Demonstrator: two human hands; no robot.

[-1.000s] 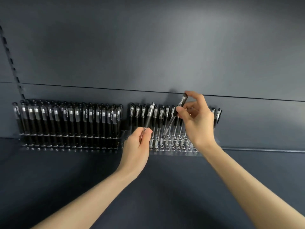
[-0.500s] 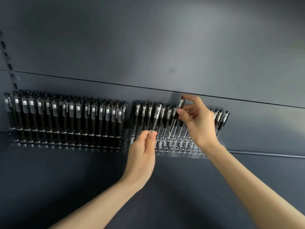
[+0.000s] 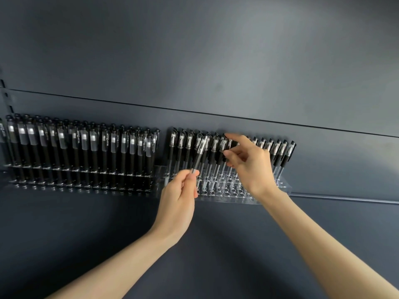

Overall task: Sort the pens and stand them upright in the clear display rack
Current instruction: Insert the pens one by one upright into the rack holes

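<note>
Left hand [image 3: 179,197] pinches tilted pen [image 3: 199,154] by its lower end; right hand [image 3: 251,164], beside it, pinches second pen [image 3: 229,145] over rack [image 3: 226,200].

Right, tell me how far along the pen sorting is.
Done: the left rack looks full, and the right rack has pens along its back rows. In hand: the left hand holds a pen by its lower end; the right hand pinches a second pen at its cap among the racked ones. Left: the front holes stand empty.
</note>
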